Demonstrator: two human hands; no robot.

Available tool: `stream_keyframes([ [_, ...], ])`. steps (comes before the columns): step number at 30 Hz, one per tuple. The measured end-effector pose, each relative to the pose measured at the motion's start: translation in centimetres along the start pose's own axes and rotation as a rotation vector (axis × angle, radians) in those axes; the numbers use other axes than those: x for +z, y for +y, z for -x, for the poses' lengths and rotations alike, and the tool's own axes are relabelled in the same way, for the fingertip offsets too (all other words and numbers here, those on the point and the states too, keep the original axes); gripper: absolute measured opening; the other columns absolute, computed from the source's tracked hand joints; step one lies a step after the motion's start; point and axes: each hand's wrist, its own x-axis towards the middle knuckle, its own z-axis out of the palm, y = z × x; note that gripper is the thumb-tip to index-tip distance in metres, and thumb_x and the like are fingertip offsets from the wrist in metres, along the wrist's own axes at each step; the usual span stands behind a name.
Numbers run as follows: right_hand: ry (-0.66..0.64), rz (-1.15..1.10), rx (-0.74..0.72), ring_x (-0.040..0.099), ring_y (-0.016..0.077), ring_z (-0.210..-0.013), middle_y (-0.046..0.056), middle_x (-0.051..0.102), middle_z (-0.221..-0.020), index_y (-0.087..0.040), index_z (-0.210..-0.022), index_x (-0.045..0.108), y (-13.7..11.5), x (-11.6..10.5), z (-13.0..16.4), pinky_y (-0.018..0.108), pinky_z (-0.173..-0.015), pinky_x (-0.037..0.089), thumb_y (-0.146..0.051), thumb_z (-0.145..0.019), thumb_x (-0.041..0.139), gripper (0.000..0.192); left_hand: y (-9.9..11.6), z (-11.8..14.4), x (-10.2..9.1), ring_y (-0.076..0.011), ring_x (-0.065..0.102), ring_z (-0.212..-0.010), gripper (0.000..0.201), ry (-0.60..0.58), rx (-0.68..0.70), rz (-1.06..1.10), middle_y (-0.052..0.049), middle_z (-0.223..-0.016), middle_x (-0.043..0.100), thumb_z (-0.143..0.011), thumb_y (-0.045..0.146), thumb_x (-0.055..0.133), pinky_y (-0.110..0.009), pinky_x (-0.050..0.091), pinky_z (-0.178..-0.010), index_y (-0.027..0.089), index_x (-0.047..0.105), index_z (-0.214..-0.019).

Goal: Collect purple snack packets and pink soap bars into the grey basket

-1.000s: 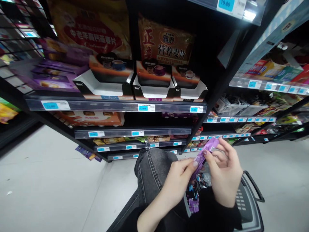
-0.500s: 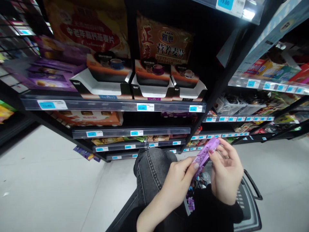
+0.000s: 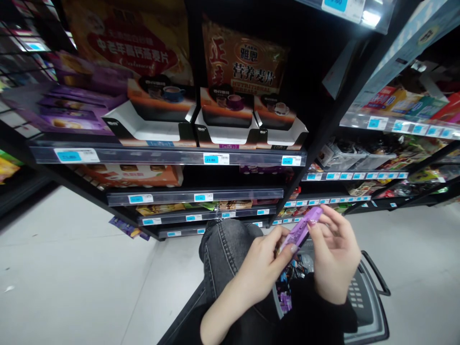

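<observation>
A slim purple packet [image 3: 301, 229] is held between both hands, above a raised knee in grey jeans [image 3: 224, 254] and in front of the lower store shelves. The left hand [image 3: 264, 268] is closed on the packet's lower end, with the thumb and fingertips pinched around it. The right hand [image 3: 336, 261] is clamped on the upper end, the thumb laid along the packet's top and the fingers curled behind it. The packet is tilted, its upper end pointing up and to the right.

Just below the hands a dark shopping basket [image 3: 366, 306] is seen, with small wrapped goods lying in it and its handle [image 3: 377, 273] folded out to the right. The basket rests on a pale floor [image 3: 72, 278]. Ahead, a black shelf rack [image 3: 168, 155] is stocked with open display boxes [image 3: 223, 120] showing cups of coffee, with large cereal bags [image 3: 240, 60] standing behind them. Blue price tags [image 3: 212, 159] are fixed along the shelf edges. Purple boxes [image 3: 72, 112] are stacked at the left of the same shelf.
</observation>
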Motion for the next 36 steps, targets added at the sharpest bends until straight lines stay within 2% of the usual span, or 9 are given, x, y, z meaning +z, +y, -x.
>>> stream_keyframes([
  [4,-0.226,0.135,-0.014,0.068,0.0136,-0.080,0.008,0.068,-0.096,-0.018,-0.116,0.061,0.1,-0.2,0.2,0.021,-0.069,0.059,-0.023,-0.081,0.063,0.036,-0.3,-0.3,-0.3,-0.0129,0.053,-0.074,0.015,0.026,0.029,-0.073,0.002,-0.084,0.061,-0.090,0.032,0.052,-0.023,0.038,-0.069,0.021,0.059,-0.096],
  [7,-0.311,0.159,-0.054,0.067,0.0138,-0.088,0.008,0.068,-0.101,-0.020,-0.122,0.058,0.6,-0.2,0.2,0.022,-0.075,0.059,-0.021,-0.083,0.059,0.039,-0.7,-0.5,-0.7,-0.0139,0.055,-0.075,0.012,0.084,0.021,-0.060,0.001,-0.082,0.060,-0.087,0.029,0.057,-0.024,0.041,-0.067,0.019,0.063,-0.089],
  [12,-0.419,0.232,-0.132,0.068,0.0127,-0.086,0.006,0.069,-0.101,-0.021,-0.124,0.056,1.3,0.5,0.4,0.020,-0.075,0.059,-0.018,-0.082,0.059,0.042,-0.9,-0.4,-2.3,-0.0177,0.057,-0.097,0.044,0.268,0.095,0.166,-0.007,-0.119,0.054,-0.082,0.036,0.064,-0.024,0.051,-0.073,0.024,0.054,-0.123],
  [15,-0.499,0.258,-0.174,0.069,0.0120,-0.084,0.005,0.071,-0.102,-0.021,-0.129,0.050,1.5,1.5,1.1,0.021,-0.076,0.059,-0.015,-0.082,0.058,0.048,-0.6,-0.3,-3.2,-0.0174,0.060,-0.094,0.034,0.354,0.066,0.121,-0.004,-0.107,0.063,-0.078,0.032,0.068,-0.022,0.051,-0.073,0.023,0.064,-0.111],
  [18,-0.463,0.315,-0.242,0.069,0.0120,-0.081,0.005,0.072,-0.100,-0.018,-0.130,0.046,1.8,2.6,1.8,0.023,-0.075,0.060,-0.017,-0.082,0.057,0.049,-0.7,-0.1,-3.6,-0.0165,0.064,-0.087,0.017,0.477,0.038,0.063,-0.002,-0.095,0.069,-0.081,0.028,0.065,-0.021,0.050,-0.070,0.022,0.072,-0.096],
  [20,-0.437,0.384,-0.275,0.069,0.0130,-0.079,0.005,0.072,-0.096,-0.016,-0.125,0.049,2.4,3.1,2.2,0.025,-0.073,0.060,-0.018,-0.082,0.056,0.044,-1.1,-0.1,-3.6,-0.0158,0.066,-0.082,0.014,0.545,0.032,0.030,-0.001,-0.089,0.071,-0.083,0.027,0.063,-0.022,0.050,-0.071,0.022,0.073,-0.091],
  [27,-0.504,0.493,-0.234,0.069,0.0142,-0.076,0.005,0.071,-0.086,-0.016,-0.104,0.060,4.5,3.0,3.0,0.025,-0.069,0.060,-0.014,-0.077,0.052,0.028,-2.0,-0.3,-3.2,-0.0143,0.065,-0.071,0.015,0.579,0.007,-0.109,-0.001,-0.081,0.072,-0.085,0.023,0.059,-0.022,0.048,-0.065,0.020,0.074,-0.087],
  [33,-0.625,0.510,-0.108,0.069,0.0152,-0.080,0.006,0.070,-0.086,-0.015,-0.103,0.060,5.6,2.9,3.1,0.026,-0.070,0.060,-0.012,-0.072,0.049,0.033,-2.7,-0.6,-3.7,-0.0134,0.064,-0.072,0.015,0.605,-0.013,-0.090,0.000,-0.083,0.072,-0.084,0.023,0.059,-0.021,0.047,-0.066,0.019,0.073,-0.087],
  [36,-0.681,0.521,-0.103,0.069,0.0161,-0.080,0.007,0.071,-0.090,-0.015,-0.105,0.059,6.4,2.7,3.3,0.028,-0.073,0.060,-0.010,-0.070,0.048,0.036,-3.3,-0.8,-4.1,-0.0138,0.063,-0.069,0.015,0.639,-0.034,-0.029,0.000,-0.080,0.072,-0.083,0.027,0.060,-0.022,0.048,-0.065,0.018,0.073,-0.088],
])
